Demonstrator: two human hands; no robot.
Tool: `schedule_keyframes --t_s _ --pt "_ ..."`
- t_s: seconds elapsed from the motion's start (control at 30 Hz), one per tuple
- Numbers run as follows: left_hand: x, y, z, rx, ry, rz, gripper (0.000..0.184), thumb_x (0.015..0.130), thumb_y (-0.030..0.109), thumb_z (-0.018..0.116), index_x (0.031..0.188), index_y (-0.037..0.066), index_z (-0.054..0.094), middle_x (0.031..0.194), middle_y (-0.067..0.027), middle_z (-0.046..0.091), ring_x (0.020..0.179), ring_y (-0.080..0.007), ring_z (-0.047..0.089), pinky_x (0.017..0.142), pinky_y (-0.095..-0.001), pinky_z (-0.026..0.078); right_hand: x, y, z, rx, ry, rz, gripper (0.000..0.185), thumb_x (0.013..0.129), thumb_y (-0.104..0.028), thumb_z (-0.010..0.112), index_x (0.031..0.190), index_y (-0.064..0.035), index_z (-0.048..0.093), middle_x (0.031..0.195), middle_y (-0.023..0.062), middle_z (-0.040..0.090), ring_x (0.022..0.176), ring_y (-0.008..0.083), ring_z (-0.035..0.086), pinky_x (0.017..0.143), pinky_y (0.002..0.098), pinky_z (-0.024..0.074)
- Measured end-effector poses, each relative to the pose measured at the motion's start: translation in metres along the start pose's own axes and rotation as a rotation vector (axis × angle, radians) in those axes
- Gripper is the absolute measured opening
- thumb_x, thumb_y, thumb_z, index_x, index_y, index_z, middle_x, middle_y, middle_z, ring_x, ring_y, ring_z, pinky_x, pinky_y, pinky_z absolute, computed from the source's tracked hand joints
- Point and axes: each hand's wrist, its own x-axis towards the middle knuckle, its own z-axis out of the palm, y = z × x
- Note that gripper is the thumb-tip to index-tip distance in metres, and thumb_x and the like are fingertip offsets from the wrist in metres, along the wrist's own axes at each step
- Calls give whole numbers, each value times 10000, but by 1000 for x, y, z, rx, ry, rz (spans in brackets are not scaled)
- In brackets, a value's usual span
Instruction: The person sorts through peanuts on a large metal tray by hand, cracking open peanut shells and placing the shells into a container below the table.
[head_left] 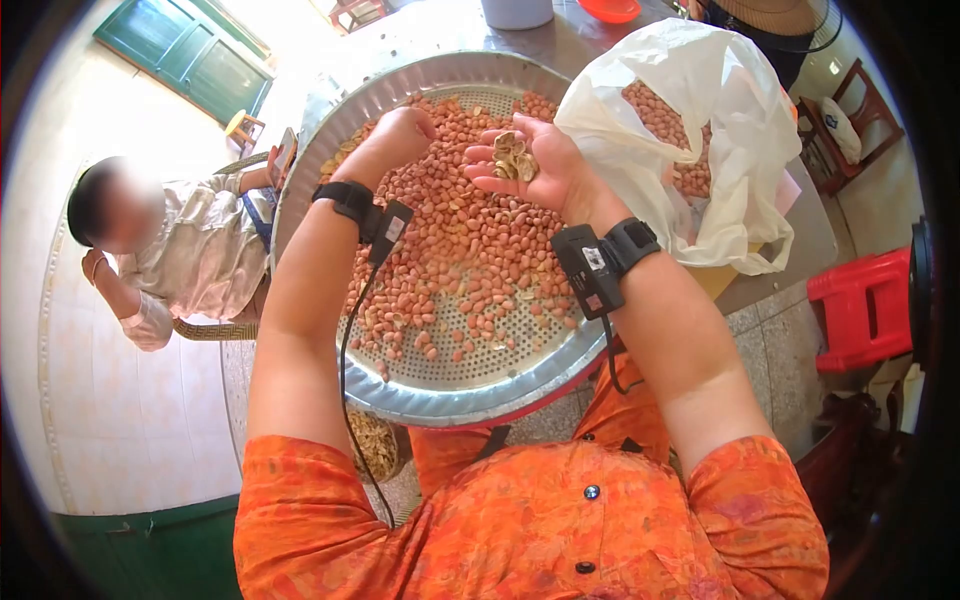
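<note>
A large round metal tray (470, 390) with a perforated bottom holds many reddish peanuts (430, 215). Over its upper part, my left hand (400, 140) has its fingers curled together close above the peanuts; whatever may be between the fingertips is hidden. My right hand (545, 165) lies palm up beside it, cupped around several pale, broken shells (514, 158). To the right of that hand is an open white plastic bag (740, 130) with more peanuts inside.
A person (200, 240) sits at the left, holding a phone-like object. A red stool (865, 310) and wooden chair (865, 110) are on the right. A bucket (517, 12) and red bowl (610, 9) stand at the back. Shells (374, 448) fill a container below the tray.
</note>
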Motion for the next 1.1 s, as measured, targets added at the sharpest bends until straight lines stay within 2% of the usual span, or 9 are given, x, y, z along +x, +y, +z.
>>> schedule_keyframes --t_s 0.13,0.37,0.67,0.73,0.8,0.83,0.93,1.03,1.1 --pt "-10 12 -27 -472 -185 -85 128 714 65 595 826 5 573 640 -21 542 516 -78 505 448 -210 407 -1 2 2 -19 20 -10 443 907 -321 267 1093 66 375 1023 258 493 913 374 537 743 448 504" --pt "-29 59 -40 -843 -379 113 177 763 85 577 926 19 552 658 17 520 530 -61 472 482 -183 389 -6 5 7 -57 35 -7 415 912 -314 266 1046 57 394 951 240 511 887 384 544 746 446 505" --pt "-27 26 -33 -676 -293 36 156 765 102 582 894 14 571 627 5 533 529 -64 500 472 -187 397 -1 8 4 -44 3 31 361 905 -257 294 1027 61 414 938 239 526 876 375 556 743 429 513" --pt "-35 22 -34 -430 -255 -44 150 755 96 579 858 -13 574 654 -48 558 505 -101 528 465 -217 426 -5 5 8 -71 -4 39 331 897 -224 319 1029 62 419 948 238 527 887 370 557 738 420 518" --pt "-39 19 -39 -336 -239 -106 167 756 119 581 865 -9 579 671 -57 571 511 -107 539 471 -232 437 -8 3 12 -102 -8 72 219 850 -108 382 993 50 435 845 154 527 687 219 563 572 325 540" --pt "-41 16 -42 -241 -226 -166 185 758 141 584 872 -5 583 688 -66 583 517 -112 551 478 -247 448 -7 3 11 -102 -12 75 219 850 -108 382 993 50 435 845 154 527 687 219 563 572 325 540" --pt "-23 -31 -36 -238 0 -200 190 719 154 606 830 0 611 722 -86 602 526 -122 559 501 -262 459 -4 3 4 -97 0 52 271 826 -63 425 1094 -23 431 742 34 470 503 36 342 359 133 252" --pt "-16 -47 -22 -246 33 -194 150 677 126 595 777 20 634 734 -97 611 548 -141 573 513 -264 461 -2 3 0 -150 -62 42 288 834 -66 410 1120 -36 413 718 14 460 496 40 353 357 137 271" --pt "-10 -45 -6 -72 -9 -5 158 668 132 596 801 61 645 746 -95 616 612 -166 584 563 -290 474 -2 3 0 -162 -45 55 290 838 -71 406 1126 -40 406 708 7 455 492 40 347 355 139 267"
